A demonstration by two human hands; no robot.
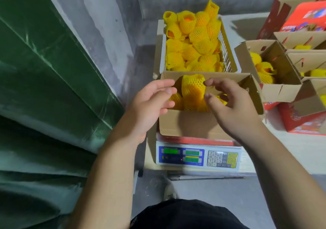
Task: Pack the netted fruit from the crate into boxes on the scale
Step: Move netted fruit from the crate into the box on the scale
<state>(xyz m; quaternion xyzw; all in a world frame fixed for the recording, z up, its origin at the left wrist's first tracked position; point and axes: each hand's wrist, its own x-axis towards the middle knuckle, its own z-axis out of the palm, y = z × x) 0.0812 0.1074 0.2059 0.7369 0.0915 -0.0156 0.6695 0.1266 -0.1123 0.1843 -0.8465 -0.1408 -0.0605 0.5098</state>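
A white crate (227, 52) behind the scale is heaped with fruit in yellow foam nets (192, 40). An open cardboard box (187, 123) stands on the scale (197, 156) and holds several netted fruit. One netted fruit (193, 86) sits high in the box between my hands. My left hand (151, 101) hovers at the box's left edge, fingers relaxed, holding nothing. My right hand (229, 103) is over the box's right side with loosely bent fingers near that fruit; no grip is visible.
Several open cardboard boxes (282, 80) with netted fruit stand to the right, with red printed boxes (303, 17) behind and below them. A green tarp (44, 70) fills the left. A grey wall lies behind the crate.
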